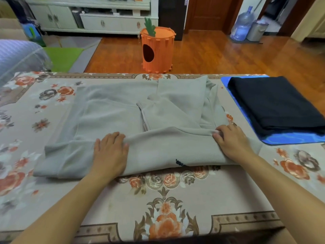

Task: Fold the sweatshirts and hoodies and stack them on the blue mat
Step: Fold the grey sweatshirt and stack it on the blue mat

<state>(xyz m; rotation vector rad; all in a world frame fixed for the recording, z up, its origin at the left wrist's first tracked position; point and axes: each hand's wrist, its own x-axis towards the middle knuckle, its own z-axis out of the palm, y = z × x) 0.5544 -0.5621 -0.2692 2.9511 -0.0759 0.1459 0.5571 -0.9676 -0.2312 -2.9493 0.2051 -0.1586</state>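
A light grey hoodie point(123, 117) lies spread across the middle of the table, its near side folded over toward the centre. My left hand point(110, 152) lies flat on that fold near its left end, fingers straight. My right hand point(232, 140) pinches the fold's edge at its right end, fingers curled on the cloth. At the far right a folded black garment point(274, 104) rests on the blue mat point(288, 139).
A floral cloth point(167, 199) covers the table. Beyond the far edge stand an orange carrot-shaped bin point(157, 50), a white cabinet point(91, 16), a water jug point(243, 25) and a metal bin point(257, 30) on the wooden floor.
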